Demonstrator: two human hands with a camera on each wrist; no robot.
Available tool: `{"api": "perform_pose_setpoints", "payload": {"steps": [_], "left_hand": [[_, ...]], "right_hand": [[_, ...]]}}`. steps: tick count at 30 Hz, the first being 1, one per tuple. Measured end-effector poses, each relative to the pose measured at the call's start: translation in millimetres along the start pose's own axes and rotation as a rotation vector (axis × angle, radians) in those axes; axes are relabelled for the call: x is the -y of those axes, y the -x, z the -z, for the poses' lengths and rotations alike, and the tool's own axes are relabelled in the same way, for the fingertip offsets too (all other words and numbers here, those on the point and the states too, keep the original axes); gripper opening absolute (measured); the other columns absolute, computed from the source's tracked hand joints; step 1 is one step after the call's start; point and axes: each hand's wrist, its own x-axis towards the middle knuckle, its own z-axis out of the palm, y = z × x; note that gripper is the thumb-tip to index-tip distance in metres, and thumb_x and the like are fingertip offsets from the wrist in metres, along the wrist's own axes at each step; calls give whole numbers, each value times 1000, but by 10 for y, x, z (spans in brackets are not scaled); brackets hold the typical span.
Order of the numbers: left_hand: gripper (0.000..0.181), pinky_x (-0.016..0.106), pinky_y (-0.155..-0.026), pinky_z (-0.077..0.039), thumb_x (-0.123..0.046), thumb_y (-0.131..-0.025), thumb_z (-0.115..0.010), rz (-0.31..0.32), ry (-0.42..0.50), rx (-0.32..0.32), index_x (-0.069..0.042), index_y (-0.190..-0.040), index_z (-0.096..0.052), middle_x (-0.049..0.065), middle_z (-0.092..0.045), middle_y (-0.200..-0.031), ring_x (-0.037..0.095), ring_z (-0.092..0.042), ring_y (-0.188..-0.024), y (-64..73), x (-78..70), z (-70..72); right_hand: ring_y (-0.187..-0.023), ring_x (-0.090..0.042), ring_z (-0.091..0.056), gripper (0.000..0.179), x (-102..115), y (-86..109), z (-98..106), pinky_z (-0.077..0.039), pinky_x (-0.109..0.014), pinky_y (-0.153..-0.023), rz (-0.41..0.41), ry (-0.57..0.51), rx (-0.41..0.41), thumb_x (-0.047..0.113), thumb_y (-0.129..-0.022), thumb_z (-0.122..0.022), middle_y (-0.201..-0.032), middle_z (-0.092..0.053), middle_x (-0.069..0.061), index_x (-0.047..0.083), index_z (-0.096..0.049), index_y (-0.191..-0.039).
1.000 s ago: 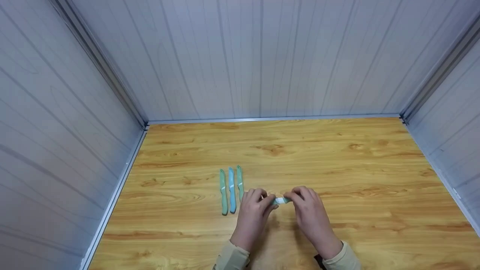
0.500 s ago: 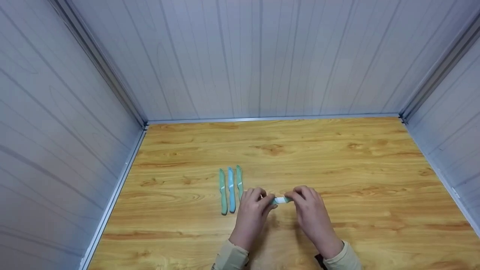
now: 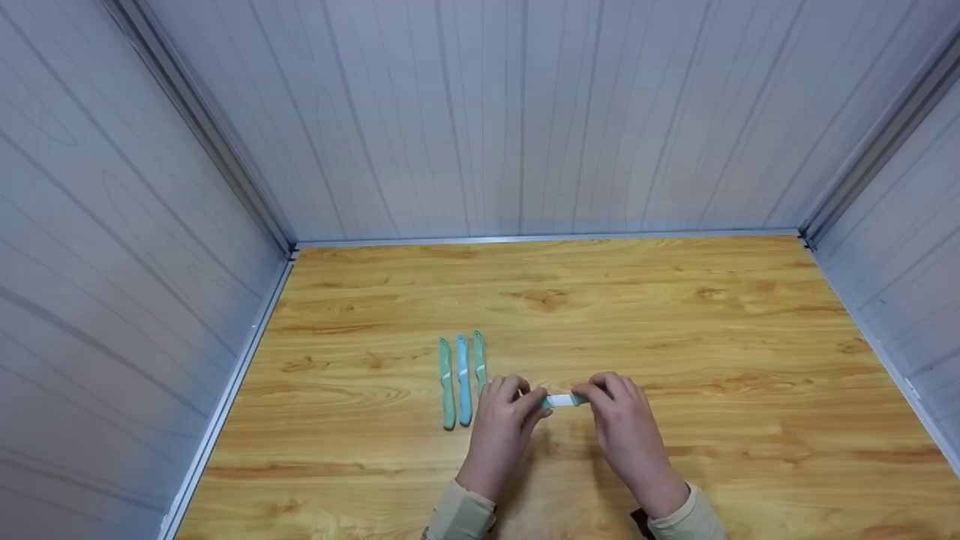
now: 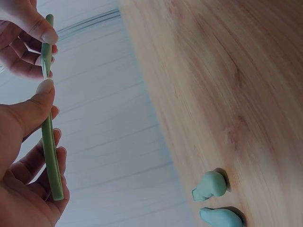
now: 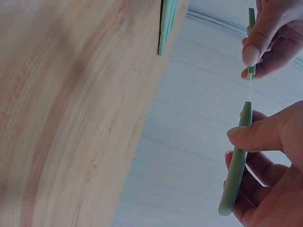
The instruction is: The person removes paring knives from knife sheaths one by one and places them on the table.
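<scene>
Both hands hold one green sheathed knife between them, with a stretch of its white blade (image 3: 562, 400) bare in the middle. My left hand (image 3: 501, 431) pinches the flat green sheath (image 4: 50, 156) between thumb and fingers. My right hand (image 3: 626, 435) grips the rounded green handle (image 5: 233, 182), its thumb pressed along the side. In the right wrist view the thin blade shows edge-on in the gap between handle and sheath. The knife is held up over the table, lying crosswise in the head view.
Left of the hands, a green knife (image 3: 448, 386), a blue knife (image 3: 463, 382) and another green knife (image 3: 479, 356) lie side by side on the wooden table (image 3: 337, 450). My left hand overlaps the nearest one in the head view. Pale panels (image 3: 480, 120) wall the table in.
The bare white part of the blade has grown a little longer as my right hand has drawn slightly to the right. The three knives on the table have not moved.
</scene>
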Motion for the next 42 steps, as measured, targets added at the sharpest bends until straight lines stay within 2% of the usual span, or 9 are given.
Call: {"api": "perform_pose_setpoints", "payload": {"steps": [19, 24, 30, 42], "left_hand": [[18, 28, -71, -37, -32, -86, -69, 23, 14, 32, -20, -99, -74, -7, -51, -92, 11, -44, -81, 13, 17, 3], [18, 29, -72, -37, -30, -84, -72, 19, 17, 21, -19, -98, -74, -7, -51, -92, 11, -45, -81, 26, 26, -1], [16, 29, -71, -39, -28, -83, -74, -3, -6, 0, -21, -97, -73, -6, -51, -93, 12, -46, -81, 32, 24, -3], [17, 29, -72, -38, -31, -86, -69, 23, -1, 26, -20, -97, -74, -7, -51, -93, 12, -45, -81, 29, 16, 1]], "right_hand": [[-93, -21, -54, 30, -33, 16, -12, -44, -44, -84, -7, -16, -9, -12, -80, -69, -99, -56, 0, 13, -70, -96], [-95, -22, -54, 29, -38, 20, -4, -43, -45, -86, -18, -18, -9, -11, -80, -69, -100, -56, -1, 12, -71, -97], [-93, -23, -54, 30, -42, 27, -7, -45, -44, -82, 3, -7, -16, -12, -80, -69, -99, -56, -1, 13, -71, -96], [-90, -23, -55, 32, -51, 27, -18, -46, -44, -80, 12, -12, -26, -14, -77, -71, -97, -56, -2, 12, -72, -96]]}}
